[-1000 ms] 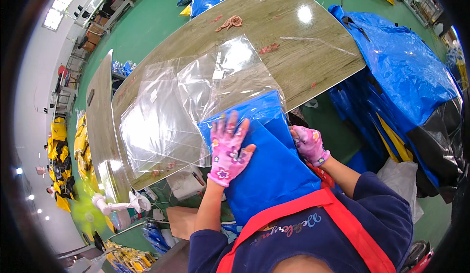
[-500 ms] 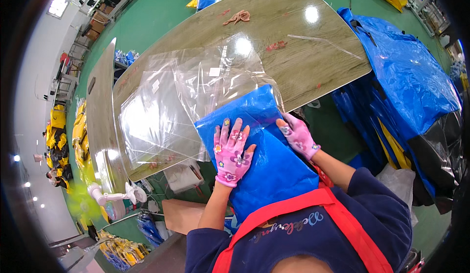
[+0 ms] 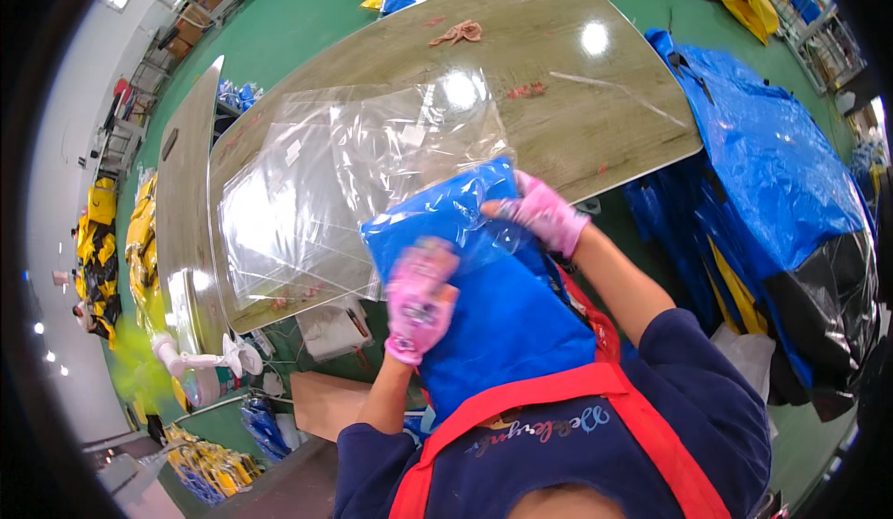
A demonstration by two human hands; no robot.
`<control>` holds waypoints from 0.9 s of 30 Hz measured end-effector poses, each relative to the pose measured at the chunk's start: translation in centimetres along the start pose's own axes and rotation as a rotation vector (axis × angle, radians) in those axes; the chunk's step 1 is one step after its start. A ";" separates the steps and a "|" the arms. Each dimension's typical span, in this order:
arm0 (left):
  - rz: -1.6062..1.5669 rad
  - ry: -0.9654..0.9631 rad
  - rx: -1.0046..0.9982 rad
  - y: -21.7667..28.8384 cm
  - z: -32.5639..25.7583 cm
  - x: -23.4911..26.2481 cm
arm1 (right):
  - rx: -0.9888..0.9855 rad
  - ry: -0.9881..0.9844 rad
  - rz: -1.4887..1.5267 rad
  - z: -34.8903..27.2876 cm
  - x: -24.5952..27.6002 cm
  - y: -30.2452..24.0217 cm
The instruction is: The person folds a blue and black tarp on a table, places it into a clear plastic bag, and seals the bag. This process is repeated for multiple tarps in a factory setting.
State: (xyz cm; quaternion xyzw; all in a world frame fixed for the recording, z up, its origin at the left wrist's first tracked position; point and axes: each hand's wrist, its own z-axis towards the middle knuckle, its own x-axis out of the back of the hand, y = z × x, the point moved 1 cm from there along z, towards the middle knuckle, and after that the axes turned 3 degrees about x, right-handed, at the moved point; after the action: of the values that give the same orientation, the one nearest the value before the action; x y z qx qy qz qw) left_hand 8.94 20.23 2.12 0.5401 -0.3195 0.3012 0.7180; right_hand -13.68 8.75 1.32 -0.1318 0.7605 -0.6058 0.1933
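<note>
**Blue garment half inside a clear bag at the tabletop's near edge**

We see our left hand [image 3: 420, 296], in a pink patterned glove, pressed flat with fingers together on a folded blue fabric garment [image 3: 502, 305] that overhangs the near edge of the long wood-grain tabletop [image 3: 595, 119]. Our right hand [image 3: 544, 214], gloved alike, pinches the mouth of a clear plastic bag [image 3: 446, 212] drawn over the garment's far end. More clear plastic bags [image 3: 307, 193] lie spread toward the tabletop's left corner. Pink rubber bands [image 3: 460, 31] sit near the far edge. A heap of blue and black material [image 3: 772, 166] crowds the floor at the right.
</note>
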 end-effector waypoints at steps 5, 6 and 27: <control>-1.072 0.259 0.882 -5.9 -2.1 4.2 | 0.117 -0.199 0.187 -5.0 -2.9 -0.2; -0.986 0.167 0.941 -6.1 -3.5 3.9 | 0.122 -0.240 0.047 -6.5 -2.3 0.8; -0.729 -0.061 0.874 -5.0 -4.4 0.7 | -0.202 -0.322 -0.076 -8.7 1.2 2.2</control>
State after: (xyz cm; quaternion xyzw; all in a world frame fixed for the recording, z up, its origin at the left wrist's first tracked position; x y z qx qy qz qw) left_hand 13.83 23.36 -1.12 0.8708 0.0213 0.1223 0.4757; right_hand -18.67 16.30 0.69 -0.2745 0.7711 -0.5044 0.2751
